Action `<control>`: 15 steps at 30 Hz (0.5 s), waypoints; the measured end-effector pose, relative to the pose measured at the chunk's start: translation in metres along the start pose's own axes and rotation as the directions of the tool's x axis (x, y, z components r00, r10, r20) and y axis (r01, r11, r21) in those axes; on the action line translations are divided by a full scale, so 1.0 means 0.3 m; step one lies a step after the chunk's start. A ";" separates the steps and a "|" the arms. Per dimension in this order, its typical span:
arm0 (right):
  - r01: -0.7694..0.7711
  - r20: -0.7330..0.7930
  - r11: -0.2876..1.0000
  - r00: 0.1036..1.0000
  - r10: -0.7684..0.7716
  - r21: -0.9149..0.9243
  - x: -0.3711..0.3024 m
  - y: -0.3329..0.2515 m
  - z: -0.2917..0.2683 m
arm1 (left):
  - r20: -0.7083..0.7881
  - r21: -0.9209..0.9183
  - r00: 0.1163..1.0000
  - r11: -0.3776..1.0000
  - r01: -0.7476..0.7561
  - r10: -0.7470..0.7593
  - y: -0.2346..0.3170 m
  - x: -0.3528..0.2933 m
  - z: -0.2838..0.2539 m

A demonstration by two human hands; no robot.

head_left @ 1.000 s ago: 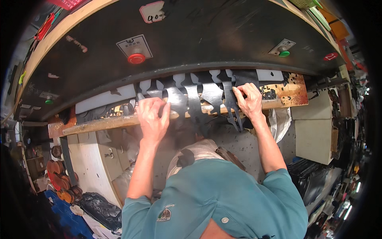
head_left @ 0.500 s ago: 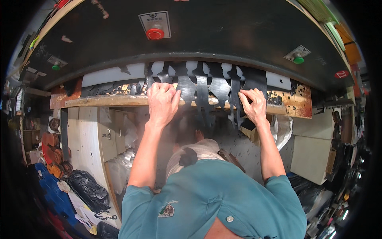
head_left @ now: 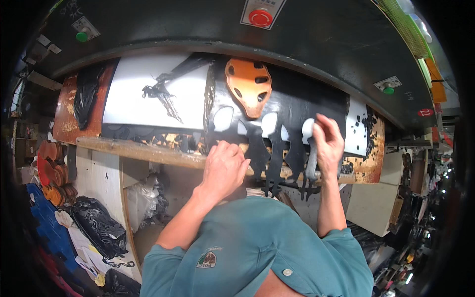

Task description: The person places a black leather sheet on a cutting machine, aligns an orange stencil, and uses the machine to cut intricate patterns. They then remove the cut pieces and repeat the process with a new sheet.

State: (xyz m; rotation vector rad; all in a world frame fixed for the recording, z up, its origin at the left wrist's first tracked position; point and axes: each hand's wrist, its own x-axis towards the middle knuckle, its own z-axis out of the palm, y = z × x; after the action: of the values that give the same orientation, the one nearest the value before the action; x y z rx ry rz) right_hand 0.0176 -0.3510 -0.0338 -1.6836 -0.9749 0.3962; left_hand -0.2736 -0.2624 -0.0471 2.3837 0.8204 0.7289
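A black sheet (head_left: 307,86) lies over a white board, with rounded cut-outs along its near side. Several narrow black strips (head_left: 275,166) of it hang past the bench's front edge. On the sheet rests an orange cutting die (head_left: 249,91), pierced by several openings and tapering toward me. My left hand (head_left: 223,168) is closed at the sheet's near left corner, fingers curled over its edge; the fingertips are hidden. Beside the sheet's right-hand cut-out, my right hand (head_left: 329,146) is raised with thumb and fingers apart and nothing visible in it.
A dark machine beam (head_left: 198,29) spans the far side, bearing a red push button (head_left: 261,18) and green buttons (head_left: 82,36). Crumpled black film (head_left: 166,94) lies on the white board (head_left: 133,104) at left. A wooden rail (head_left: 143,152) edges the bench, with small black scraps behind it.
The orange die has come into view on the sheet, and more of the sheet shows. My right hand has let go of the near edge and risen. The view has turned.
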 end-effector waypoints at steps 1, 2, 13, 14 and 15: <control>0.058 0.077 0.995 0.996 -0.052 -0.085 0.057 -0.025 0.075 | 0.106 -0.089 0.993 0.994 0.066 -0.056 -0.019 0.039 -0.030; 0.111 0.160 0.982 0.983 -0.086 -0.155 0.114 -0.050 0.146 | 0.214 -0.170 0.971 0.975 0.142 -0.104 -0.049 0.085 -0.062; 0.265 0.311 0.740 0.947 -0.079 -0.619 0.329 -0.109 0.582 | -0.064 0.218 0.998 0.975 0.031 -0.018 -0.426 0.541 0.023; 0.232 0.308 0.773 0.950 -0.050 -0.590 0.329 -0.109 0.567 | -0.017 0.225 0.999 0.973 0.051 -0.049 -0.424 0.519 0.034; 0.202 0.314 0.806 0.949 -0.020 -0.557 0.335 -0.108 0.549 | -0.034 0.230 0.999 0.973 0.032 -0.024 -0.428 0.510 0.042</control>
State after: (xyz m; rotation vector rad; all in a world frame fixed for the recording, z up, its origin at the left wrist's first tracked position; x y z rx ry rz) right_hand -0.0477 -0.1668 -0.0399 -2.1422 -1.5292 0.2841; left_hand -0.2131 -0.0758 -0.0863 2.5644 0.9981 0.6937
